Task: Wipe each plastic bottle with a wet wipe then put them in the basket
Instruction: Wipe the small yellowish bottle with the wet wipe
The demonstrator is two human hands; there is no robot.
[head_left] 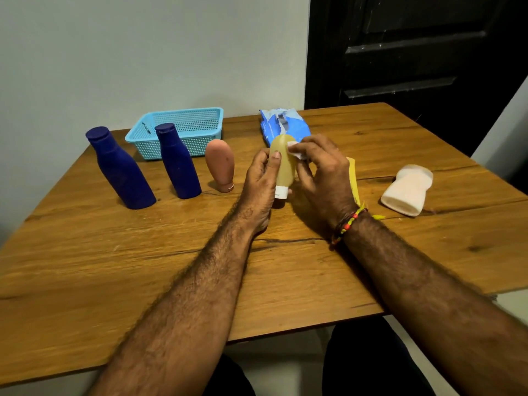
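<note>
Bottles: five in all. Two dark blue bottles [121, 170] [177, 161] stand side by side on the left. A pinkish-brown tube bottle [220, 164] stands on its cap. A white squat bottle [407, 190] lies on its side at the right. A yellow tube bottle [283, 164] is held in the hands.
Basket: one light blue perforated plastic basket [183, 130], rectangular, behind the blue bottles.
Wipes: one blue soft pack [283, 124], torn open at the top; one white wet wipe [297, 151].
Left hand [261, 178]: curled round the yellow tube, thumb along its front, white cap pointing down.
Right hand [323, 172]: fingers pinch the wipe against the tube's upper side; a beaded bracelet [347, 224] circles the wrist.
Table [114, 267]: wooden, grained, with dark cracks.
Yellow sheet [354, 181]: flat, partly under the right hand.
</note>
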